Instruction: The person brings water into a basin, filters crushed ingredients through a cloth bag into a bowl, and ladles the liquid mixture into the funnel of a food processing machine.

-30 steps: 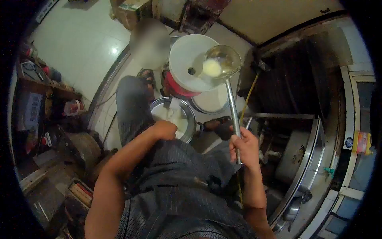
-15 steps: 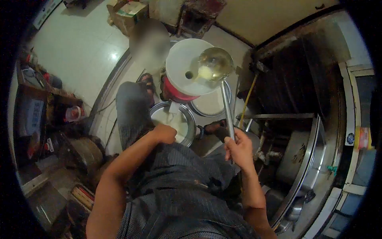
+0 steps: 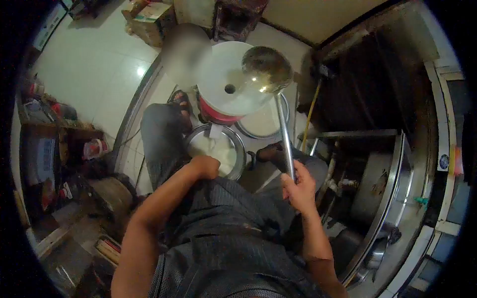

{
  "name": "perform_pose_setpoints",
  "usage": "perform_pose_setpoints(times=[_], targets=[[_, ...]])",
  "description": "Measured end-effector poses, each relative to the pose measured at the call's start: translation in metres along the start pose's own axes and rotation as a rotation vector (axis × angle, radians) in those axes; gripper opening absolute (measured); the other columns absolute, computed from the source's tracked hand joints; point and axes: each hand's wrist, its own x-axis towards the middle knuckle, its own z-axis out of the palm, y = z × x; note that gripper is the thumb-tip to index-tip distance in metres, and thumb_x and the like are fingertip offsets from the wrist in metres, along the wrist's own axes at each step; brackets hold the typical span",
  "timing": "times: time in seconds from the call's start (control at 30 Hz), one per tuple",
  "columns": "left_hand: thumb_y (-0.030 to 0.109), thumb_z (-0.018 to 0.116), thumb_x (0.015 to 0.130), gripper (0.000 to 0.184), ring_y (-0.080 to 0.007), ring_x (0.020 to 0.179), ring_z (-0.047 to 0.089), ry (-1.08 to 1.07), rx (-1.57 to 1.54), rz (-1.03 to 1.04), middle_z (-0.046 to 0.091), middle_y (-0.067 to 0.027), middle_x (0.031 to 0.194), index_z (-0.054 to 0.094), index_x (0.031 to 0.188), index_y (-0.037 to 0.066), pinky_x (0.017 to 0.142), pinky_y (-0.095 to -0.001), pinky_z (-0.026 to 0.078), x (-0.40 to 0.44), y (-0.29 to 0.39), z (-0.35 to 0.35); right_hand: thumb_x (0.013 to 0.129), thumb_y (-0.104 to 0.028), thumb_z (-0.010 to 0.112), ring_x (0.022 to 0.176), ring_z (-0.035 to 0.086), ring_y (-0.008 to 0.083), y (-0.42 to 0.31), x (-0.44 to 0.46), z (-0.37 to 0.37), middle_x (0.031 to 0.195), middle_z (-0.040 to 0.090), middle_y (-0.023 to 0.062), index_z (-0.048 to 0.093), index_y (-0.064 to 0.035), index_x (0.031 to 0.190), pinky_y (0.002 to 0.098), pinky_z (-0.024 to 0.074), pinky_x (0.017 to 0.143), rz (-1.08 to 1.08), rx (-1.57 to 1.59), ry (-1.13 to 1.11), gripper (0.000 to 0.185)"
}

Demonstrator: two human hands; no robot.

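My right hand [image 3: 299, 187] is closed around the long metal handle of a ladle [image 3: 267, 70]. The ladle's shiny round bowl hangs over the right side of a wide white basin-like top [image 3: 218, 74] with a dark round hole, set on a red body [image 3: 214, 113]. Little or no pale stuff shows in the bowl. My left hand [image 3: 204, 167] is a fist by the near rim of a metal pot [image 3: 240, 144] holding whitish contents; whatever its fingers hold is hidden. Behind, another round vessel [image 3: 262, 122] contains a pale, smooth mass, partly covered by the white top.
A metal-framed stand [image 3: 365, 133] is at my right, with steel pans [image 3: 376, 253] beside it. Cluttered shelves [image 3: 64, 130] line the left. A cardboard box [image 3: 151, 22] and a dark stool [image 3: 238, 19] stand at the back. A yellow pole [image 3: 312, 111] leans beyond my right leg.
The pale lump seen in the ladle's bowl earlier no longer shows there. The bowl has shifted slightly up and tilted. My left fist keeps its place, while the whole view has turned a little.
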Motion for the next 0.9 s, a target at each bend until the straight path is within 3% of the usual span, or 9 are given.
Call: perform_pose_setpoints(times=[0.1,0.23,0.4,0.47,0.57,0.7,0.8,0.87,0.9], targets=[[0.03,0.053,0.08,0.031,-0.0375,0.09,0.066,0.011,0.03,-0.003,0.068,-0.0194,0.095,0.068,0.092,0.005,0.077,-0.0478,0.051,0.007,-0.004,0.007,0.089,-0.003,0.056,0.045,0.052,0.0121,0.009,0.012,-0.007,0.066,0.055,0.0059,0.046,0.0007,0.129,0.0263,0.0424,0.041,-0.008,0.406,-0.039,0.042],[0.031,0.053,0.082,0.031,-0.0373,0.088,0.066,-0.017,0.095,0.002,0.068,-0.0199,0.094,0.068,0.092,0.005,0.076,-0.0481,0.051,0.009,-0.002,0.005,0.089,-0.008,0.054,0.041,0.047,0.014,0.04,0.064,0.003,0.06,0.051,0.0072,0.043,0.0031,0.13,0.0267,0.0394,0.037,0.042,0.494,0.088,0.044],[0.031,0.054,0.084,0.03,-0.0382,0.086,0.066,-0.007,0.0,-0.049,0.068,-0.019,0.092,0.068,0.092,0.006,0.075,-0.0488,0.051,0.002,0.009,-0.008,0.088,-0.01,0.055,0.052,0.059,0.0199,0.173,0.172,0.018,0.07,0.06,0.0108,0.059,-0.0007,0.099,0.0352,0.0484,0.047,0.291,0.182,0.231,0.015],[0.031,0.053,0.084,0.03,-0.0383,0.086,0.066,-0.033,0.016,-0.066,0.068,-0.0185,0.092,0.068,0.092,0.006,0.076,-0.0488,0.051,0.002,0.013,-0.014,0.082,-0.016,0.059,0.074,0.068,0.0302,0.241,0.207,0.034,0.083,0.067,0.0182,0.063,0.0002,0.096,0.0441,0.0543,0.064,0.026,-0.567,0.451,0.022],[0.03,0.052,0.084,0.029,-0.0382,0.087,0.065,-0.046,0.015,-0.077,0.068,-0.0179,0.093,0.067,0.093,0.006,0.076,-0.0489,0.051,0.008,0.005,-0.006,0.078,-0.019,0.061,0.091,0.067,0.0361,0.254,0.227,0.047,0.096,0.067,0.0219,0.066,0.0007,0.094,0.0462,0.0533,0.079,0.393,-0.574,0.296,0.025],[0.029,0.05,0.086,0.029,-0.0386,0.086,0.065,-0.035,0.006,-0.115,0.067,-0.0192,0.092,0.066,0.094,0.006,0.076,-0.0499,0.051,0.009,0.01,-0.014,0.079,-0.017,0.059,0.089,0.067,0.0356,0.268,0.232,0.071,0.094,0.068,0.0208,0.067,0.0004,0.096,0.0451,0.0536,0.077,0.449,-0.655,0.306,0.025],[0.03,0.049,0.087,0.03,-0.039,0.086,0.065,-0.087,-0.013,-0.119,0.067,-0.0195,0.092,0.066,0.094,0.007,0.075,-0.0499,0.051,0.009,0.019,-0.027,0.079,-0.017,0.059,0.073,0.068,0.0316,0.307,0.245,0.087,0.081,0.068,0.017,0.066,-0.0001,0.086,0.0451,0.0542,0.062,-0.059,-0.971,0.215,0.02],[0.031,0.049,0.087,0.031,-0.039,0.086,0.065,-0.074,-0.015,-0.116,0.067,-0.0193,0.092,0.066,0.095,0.007,0.075,-0.0498,0.051,0.01,0.015,-0.023,0.086,-0.025,0.059,0.047,0.056,0.0243,0.306,0.262,0.094,0.058,0.057,0.0058,0.06,-0.006,0.081,0.0361,0.0446,0.041,0.797,0.33,-0.118,0.019],[0.032,0.049,0.088,0.031,-0.0389,0.085,0.065,-0.056,-0.021,-0.11,0.067,-0.0192,0.091,0.066,0.096,0.007,0.075,-0.0497,0.051,0.011,0.012,-0.022,0.086,-0.025,0.059,0.047,0.056,0.0243,0.307,0.263,0.099,0.058,0.057,0.0058,0.06,-0.006,0.081,0.0361,0.0446,0.041,0.793,0.337,-0.116,0.019]])
